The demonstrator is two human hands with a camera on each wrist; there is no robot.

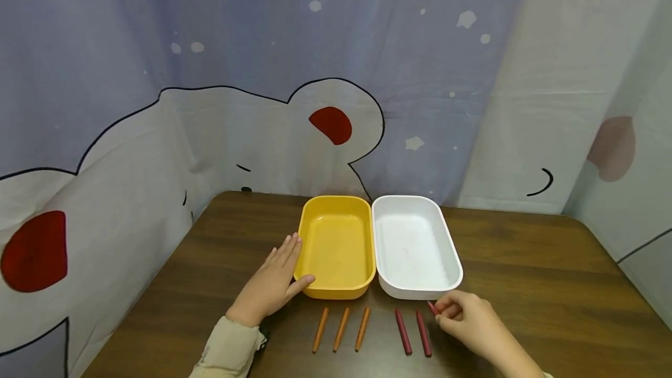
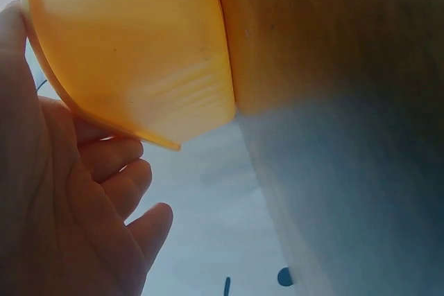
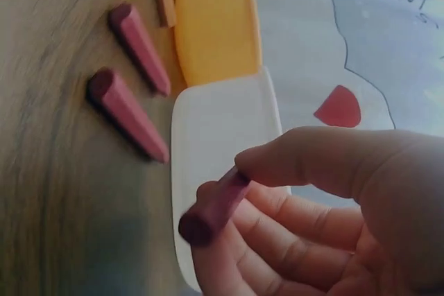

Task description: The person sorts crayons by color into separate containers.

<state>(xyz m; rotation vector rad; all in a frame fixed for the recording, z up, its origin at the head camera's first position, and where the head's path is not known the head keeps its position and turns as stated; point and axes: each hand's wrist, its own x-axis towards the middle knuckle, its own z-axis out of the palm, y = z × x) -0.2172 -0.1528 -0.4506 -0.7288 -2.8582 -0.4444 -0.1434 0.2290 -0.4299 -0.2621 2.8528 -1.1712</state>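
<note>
Between thumb and fingers my right hand (image 1: 469, 318) pinches a dark red crayon (image 3: 218, 209), just in front of the white tray (image 1: 450, 244). Two more dark red crayons, one nearer the middle (image 1: 403, 332) and one beside the hand (image 1: 423, 333), lie on the table. My left hand (image 1: 270, 284) rests along the left rim of the yellow tray (image 1: 336, 295), fingers extended and thumb over the near corner. Three orange crayons (image 1: 340, 329) lie in a row before the yellow tray. Both trays hold nothing and stand side by side, with their long sides next to each other.
The brown wooden table (image 1: 530, 284) runs out to both sides of the trays. A printed curtain (image 1: 252, 139) with cartoon figures hangs behind the table's back edge and along its sides.
</note>
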